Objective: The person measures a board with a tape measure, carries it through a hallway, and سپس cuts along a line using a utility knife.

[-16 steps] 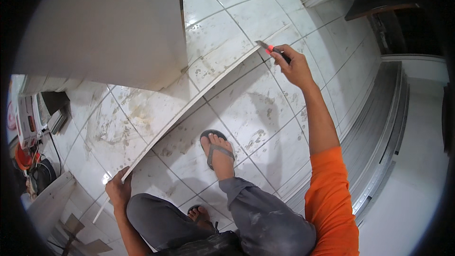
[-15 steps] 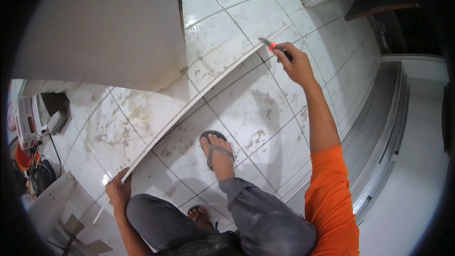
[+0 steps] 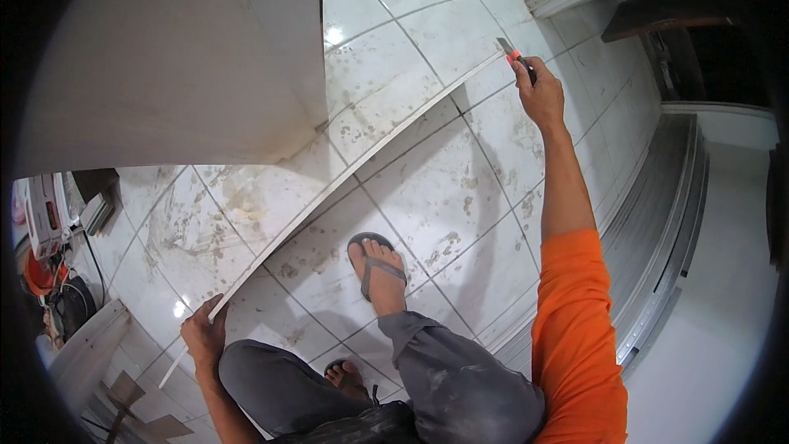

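A long, thin white strip (image 3: 355, 168) runs slantwise above the tiled floor, from the lower left up to the upper right. My left hand (image 3: 203, 331) is closed around it near its lower end, and a short length sticks out below the fingers. In my right hand (image 3: 542, 92) is a utility knife (image 3: 516, 55), black and red, gripped by the handle. Its blade points up and to the left, close to the strip's far end. Whether the blade touches the strip I cannot tell.
A large grey panel (image 3: 177, 57) fills the upper left. Long grey profiles (image 3: 649, 222) lie stacked along the right wall. At the left edge are a white box (image 3: 45, 212) and cluttered tools with a black cable. My sandalled foot (image 3: 381, 271) stands below the strip on dirty white tiles.
My right hand has moved up and to the right with the knife, along the strip to its far end. My left hand has stayed almost in place, still gripping the strip.
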